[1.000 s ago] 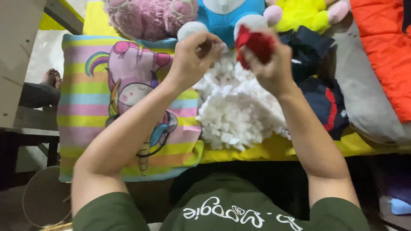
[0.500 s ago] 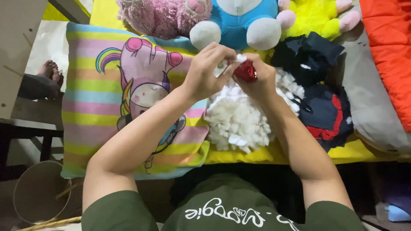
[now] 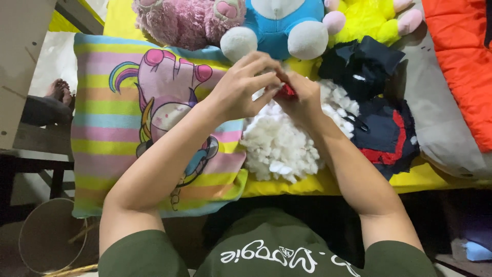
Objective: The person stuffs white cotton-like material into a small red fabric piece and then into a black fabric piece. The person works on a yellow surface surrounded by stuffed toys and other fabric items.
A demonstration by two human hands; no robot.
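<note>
My left hand (image 3: pixel 245 86) and my right hand (image 3: pixel 302 96) meet over a heap of white stuffing (image 3: pixel 284 138) on the yellow sheet. Between them they pinch a small red fabric piece (image 3: pixel 287 92), mostly hidden by the fingers. Fingers of both hands are closed around it. Whether stuffing is inside the red piece cannot be seen. Black and red fabric pieces (image 3: pixel 384 131) lie just right of the stuffing.
A striped pillow with a unicorn print (image 3: pixel 128 128) lies at the left. A pink plush (image 3: pixel 184 20), a blue and white plush (image 3: pixel 279 28) and a yellow plush (image 3: pixel 366 20) sit at the back. An orange cushion (image 3: pixel 458 56) is at the right.
Both hands have come closer together and lower over the stuffing. The red piece, wide in view a second ago, is now nearly covered by the fingers.
</note>
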